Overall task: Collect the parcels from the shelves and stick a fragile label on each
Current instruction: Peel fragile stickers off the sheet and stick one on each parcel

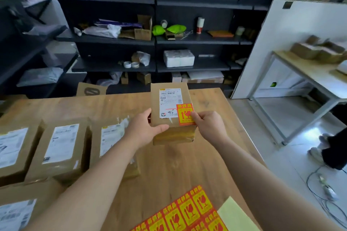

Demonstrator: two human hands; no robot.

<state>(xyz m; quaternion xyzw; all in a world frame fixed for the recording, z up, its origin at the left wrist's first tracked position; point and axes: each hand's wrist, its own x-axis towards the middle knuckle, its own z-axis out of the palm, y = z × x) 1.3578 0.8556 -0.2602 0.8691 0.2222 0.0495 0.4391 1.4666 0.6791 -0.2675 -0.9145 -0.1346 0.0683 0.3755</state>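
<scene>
Over on the left, three other parcels [60,148] lie side by side on the table [187,165], each with a white address slip and no red sticker that I can see. Next comes the left hand [144,129], whose fingers [145,115] curl round the near left corner of the parcel [165,131], thumb on top. The box seems to be held just clear of the wood, above the table's middle. On its top the fragile label [185,114] sits at the right edge, overlapping a corner of the shipping slip [170,102]. The right hand [210,125] pinches the label's right edge with curled fingers. At the near edge lies the sheet of labels [187,210].

Likely risks: pressing on a box held at one corner could tip it loose, and smoothing from one edge may crease the sticker or hide printed details.
</scene>
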